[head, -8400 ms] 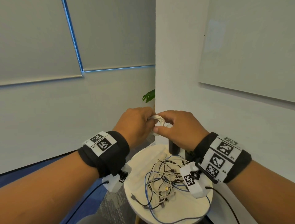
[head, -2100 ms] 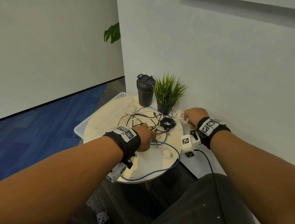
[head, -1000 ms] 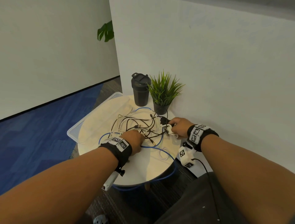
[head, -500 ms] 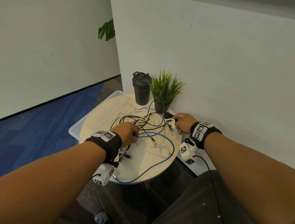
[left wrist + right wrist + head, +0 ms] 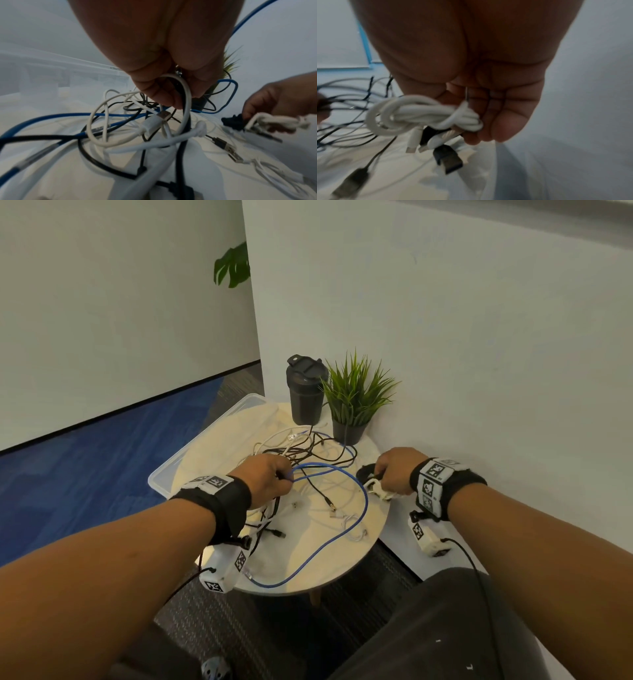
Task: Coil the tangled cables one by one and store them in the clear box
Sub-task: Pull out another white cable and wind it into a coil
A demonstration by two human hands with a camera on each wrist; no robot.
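Note:
A tangle of white, black and blue cables [image 5: 308, 453] lies on the round pale table [image 5: 301, 556]. My left hand [image 5: 279, 474] grips a bunch of its strands; the left wrist view shows the fingers [image 5: 164, 94] curled round a white loop [image 5: 187, 94] and a black strand. A blue cable [image 5: 364, 501] loops from that hand to the table's front edge. My right hand [image 5: 383, 479] at the table's right edge holds a coiled white cable [image 5: 423, 116] together with a black coiled cable [image 5: 364, 473]. The clear box [image 5: 161, 479] sits behind the table's left side, mostly hidden.
A dark lidded tumbler [image 5: 306, 395] and a potted grass plant [image 5: 352, 405] stand at the back of the table against a white wall [image 5: 445, 337]. Loose plugs [image 5: 330, 510] lie mid-table. Blue and grey carpet [image 5: 85, 474] lies to the left.
Both hands came down from chest height to the table. The right hand picked up the black coil beside the white one. The left hand took hold of the tangle and drew it left.

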